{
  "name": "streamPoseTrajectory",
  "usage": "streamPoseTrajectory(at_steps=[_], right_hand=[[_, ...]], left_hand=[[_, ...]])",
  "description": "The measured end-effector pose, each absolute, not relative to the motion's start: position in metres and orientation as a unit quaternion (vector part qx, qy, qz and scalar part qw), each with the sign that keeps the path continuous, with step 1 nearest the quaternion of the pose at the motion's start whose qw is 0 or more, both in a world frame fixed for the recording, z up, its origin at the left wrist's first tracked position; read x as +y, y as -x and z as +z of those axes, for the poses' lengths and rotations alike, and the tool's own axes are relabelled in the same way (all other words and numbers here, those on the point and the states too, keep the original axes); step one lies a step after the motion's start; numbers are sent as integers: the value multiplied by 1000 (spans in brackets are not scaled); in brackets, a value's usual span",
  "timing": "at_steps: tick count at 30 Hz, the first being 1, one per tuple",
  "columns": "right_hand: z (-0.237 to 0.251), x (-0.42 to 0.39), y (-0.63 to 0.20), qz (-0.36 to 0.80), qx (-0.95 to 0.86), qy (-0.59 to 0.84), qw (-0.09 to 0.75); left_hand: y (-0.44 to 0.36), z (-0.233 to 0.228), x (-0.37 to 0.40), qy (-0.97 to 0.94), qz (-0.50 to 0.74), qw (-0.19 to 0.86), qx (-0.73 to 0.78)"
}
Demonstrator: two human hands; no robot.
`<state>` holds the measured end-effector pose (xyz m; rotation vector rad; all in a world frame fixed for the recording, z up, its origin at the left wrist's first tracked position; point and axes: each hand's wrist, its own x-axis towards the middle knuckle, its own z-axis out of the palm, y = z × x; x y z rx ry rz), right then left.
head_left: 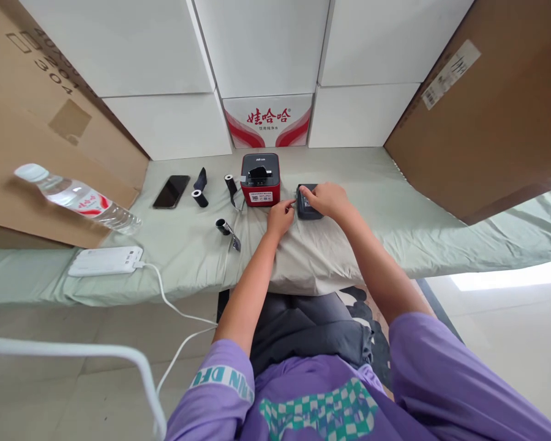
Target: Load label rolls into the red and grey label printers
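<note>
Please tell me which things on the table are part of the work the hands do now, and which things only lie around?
In use:
- dark grey device, under the right hand
- left hand, fingertips at its left edge
- red printer, just beside it

Lying about:
- phone
- water bottle
- white power bank with cable
- three small black rolls

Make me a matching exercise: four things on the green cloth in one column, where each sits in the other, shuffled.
Things:
1. phone
2. power bank
3. red printer
4. small dark device

Places:
A. under the right hand
B. front left, white cable plugged in
C. centre, before the red-and-white carton
D. face up, left of the black rolls

Pairs: 1-D, 2-B, 3-C, 4-A
</note>
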<state>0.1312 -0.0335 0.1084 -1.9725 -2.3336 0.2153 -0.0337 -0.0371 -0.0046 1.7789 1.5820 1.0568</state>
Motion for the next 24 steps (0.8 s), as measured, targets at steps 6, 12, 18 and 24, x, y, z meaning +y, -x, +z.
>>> streamPoseTrajectory(at_steps=[6,12,18,24], right_hand=[[108,-26,-132,77,-777,623,46],[60,-22,-170,212,-657,588,422],[3,-17,-178,289,-445,623,575],[1,-23,-174,248,-480,620,568]], left_hand=[[31,0,-40,-671,380,264,580],[29,2,-41,-673,380,251,582],[29,1,-45,-668,397,255,575],[33,14,-57,-634,464,239,572]])
